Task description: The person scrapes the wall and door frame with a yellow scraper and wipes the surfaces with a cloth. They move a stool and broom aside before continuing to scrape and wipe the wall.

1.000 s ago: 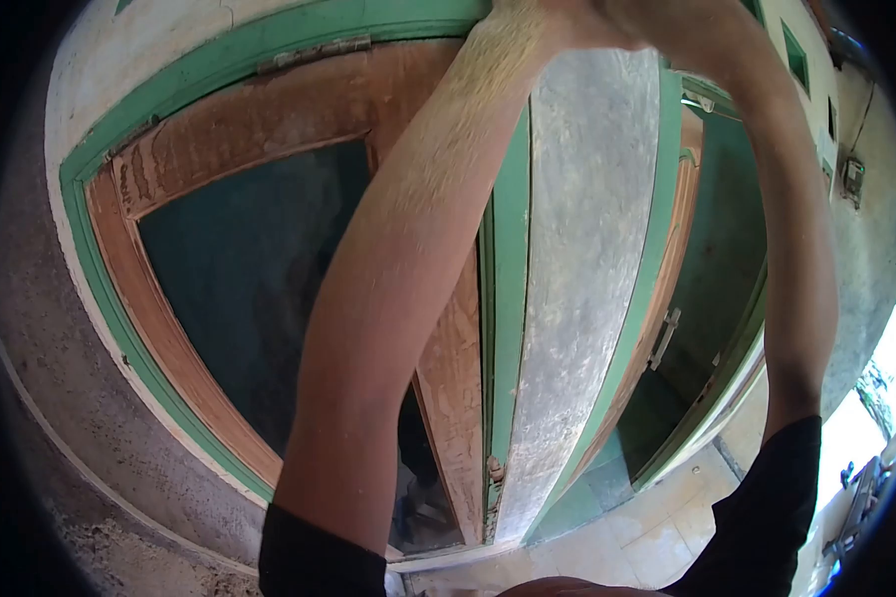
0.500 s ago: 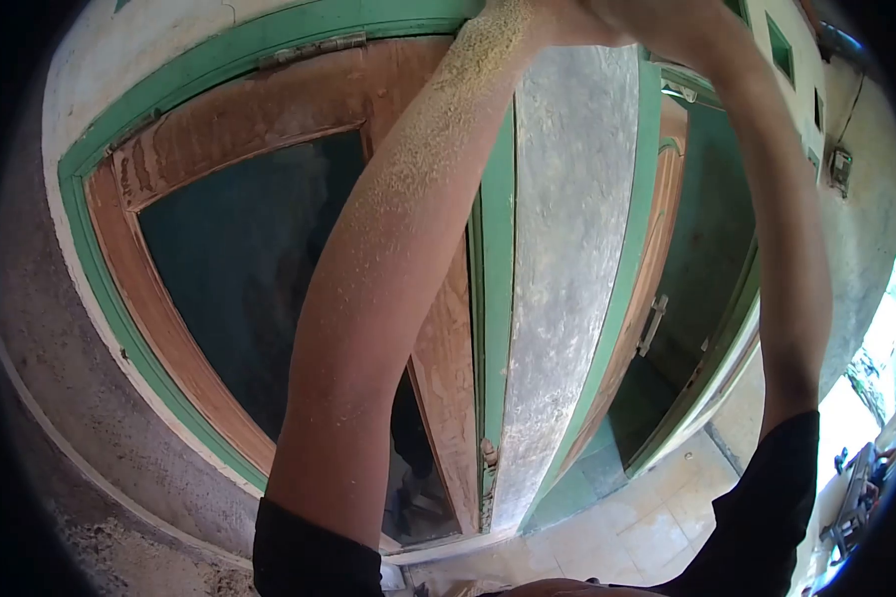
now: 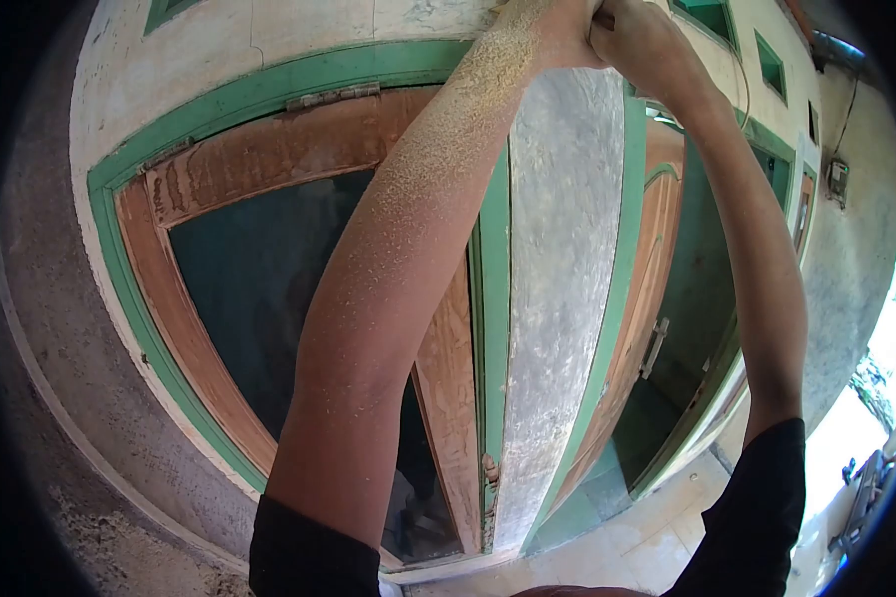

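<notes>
Both my arms are raised to the top edge of the view, high on the wall above the grey panel [image 3: 567, 219]. My left hand [image 3: 565, 30] is partly cut off by the frame edge, and its fingers do not show. Pale wood dust coats the left forearm. Close against it, at the left wrist or hand, is my right hand [image 3: 647, 48], its fingers curled closed. Whatever it holds, if anything, is hidden. Behind the left arm runs the green frame [image 3: 299, 88] of a brown wooden window [image 3: 269, 129] with dark glass.
Right of the panel, a wooden door [image 3: 632, 328] with a metal handle [image 3: 654, 348] stands ajar. A metal hinge [image 3: 334, 97] sits on the window's top edge. Pale floor tiles [image 3: 627, 552] lie below. An electric meter box [image 3: 837, 184] hangs on the far right wall.
My view has tilted up, so more wall shows above the window. Both hands have come further into view, and my right hand now shows as a closed fist beside the left.
</notes>
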`<control>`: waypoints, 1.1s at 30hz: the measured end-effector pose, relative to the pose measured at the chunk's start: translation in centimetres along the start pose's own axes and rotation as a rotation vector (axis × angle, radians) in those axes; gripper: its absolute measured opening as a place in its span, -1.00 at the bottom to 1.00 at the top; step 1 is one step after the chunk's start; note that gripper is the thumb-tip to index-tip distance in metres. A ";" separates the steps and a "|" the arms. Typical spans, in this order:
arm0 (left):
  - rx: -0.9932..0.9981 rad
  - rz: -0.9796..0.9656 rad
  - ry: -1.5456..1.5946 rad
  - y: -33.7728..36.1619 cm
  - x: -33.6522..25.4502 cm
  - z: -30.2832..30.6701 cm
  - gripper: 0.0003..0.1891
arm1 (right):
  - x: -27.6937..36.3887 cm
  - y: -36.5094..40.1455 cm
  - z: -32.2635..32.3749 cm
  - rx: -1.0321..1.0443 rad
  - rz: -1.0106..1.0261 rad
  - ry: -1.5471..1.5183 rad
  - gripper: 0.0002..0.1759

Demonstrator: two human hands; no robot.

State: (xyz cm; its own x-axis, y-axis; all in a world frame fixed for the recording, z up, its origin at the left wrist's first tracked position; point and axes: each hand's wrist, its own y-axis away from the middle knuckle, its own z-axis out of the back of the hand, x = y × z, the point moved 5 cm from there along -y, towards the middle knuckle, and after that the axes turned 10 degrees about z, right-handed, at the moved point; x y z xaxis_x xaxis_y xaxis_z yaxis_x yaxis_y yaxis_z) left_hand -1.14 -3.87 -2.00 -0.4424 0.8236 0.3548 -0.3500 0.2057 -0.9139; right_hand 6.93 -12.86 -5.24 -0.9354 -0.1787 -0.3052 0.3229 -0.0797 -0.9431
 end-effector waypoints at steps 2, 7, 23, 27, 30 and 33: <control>0.010 0.021 0.001 0.4 -0.7 0.9 -0.55 | 0.6 0.1 0.4 0.090 -0.065 -0.055 -0.76; 0.251 0.135 0.063 -0.4 -1.2 2.0 -0.66 | 2.8 -0.4 1.5 0.172 -0.154 -0.038 -0.74; 0.052 -0.074 0.109 -1.4 -0.3 3.0 -0.74 | 3.3 -1.8 1.0 0.167 -0.178 0.082 -0.71; 0.101 0.007 0.108 -1.8 -0.1 3.0 -0.72 | 3.5 -2.9 1.1 0.197 -0.161 0.098 -0.69; 0.055 0.101 0.123 -0.5 -1.3 3.1 -0.73 | 4.3 -0.8 1.1 0.194 -0.216 0.186 -0.69; 0.160 0.114 0.088 -3.2 -0.5 3.4 -0.69 | 2.3 -3.1 1.1 0.009 -0.051 0.223 -0.68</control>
State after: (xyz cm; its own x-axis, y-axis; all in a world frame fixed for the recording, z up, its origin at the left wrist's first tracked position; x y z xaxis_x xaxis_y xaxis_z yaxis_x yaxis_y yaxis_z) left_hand -2.63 -6.71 1.39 -0.4150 0.8812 0.2263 -0.4321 0.0280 -0.9014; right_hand 3.94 -14.14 -2.85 -0.9589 0.0468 -0.2798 0.2748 -0.0921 -0.9571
